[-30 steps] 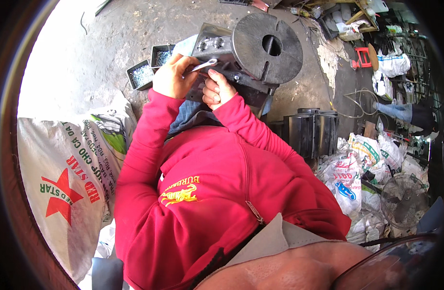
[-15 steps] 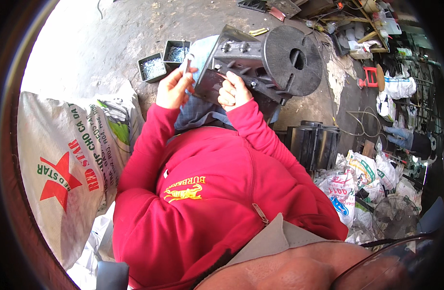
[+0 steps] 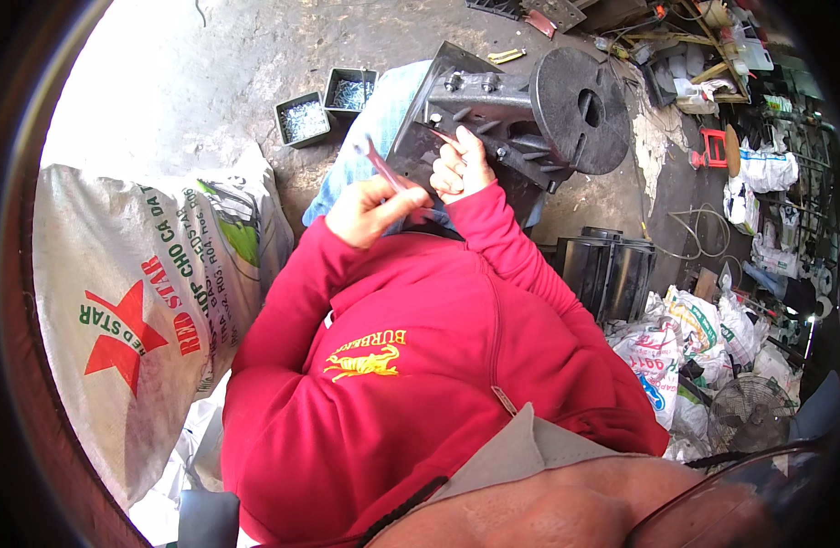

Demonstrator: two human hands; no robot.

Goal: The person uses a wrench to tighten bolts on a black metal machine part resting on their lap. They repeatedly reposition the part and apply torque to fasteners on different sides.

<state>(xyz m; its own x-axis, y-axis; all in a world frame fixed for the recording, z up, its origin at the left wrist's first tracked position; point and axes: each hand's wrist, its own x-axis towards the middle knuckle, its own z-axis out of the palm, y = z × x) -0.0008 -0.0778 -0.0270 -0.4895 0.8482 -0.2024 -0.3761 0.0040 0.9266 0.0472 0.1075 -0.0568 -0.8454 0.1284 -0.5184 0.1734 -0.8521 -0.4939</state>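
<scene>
My left hand [image 3: 376,208] is closed around an open-ended wrench [image 3: 380,163], somewhat blurred, its jaw pointing up and away from me. Across my lap lies a black part [image 3: 493,111] with a round slotted disc [image 3: 580,110] at its right end and bolts [image 3: 454,82] along its flanges. My right hand [image 3: 463,166] is curled at the near side of this part, close to a bolt. A thin reddish piece [image 3: 445,139] shows by its fingertips; what it is I cannot make out.
Two dark square bins [image 3: 303,121] of small metal fasteners stand on the floor beyond my left knee. A large white sack [image 3: 118,274] fills the left side. Black cylindrical parts [image 3: 607,274], bags [image 3: 648,352] and a fan [image 3: 751,411] are to the right.
My left hand has drawn back toward my body and away from the black part, bringing the wrench with it. My right hand stays beside the part. The whole view has shifted slightly.
</scene>
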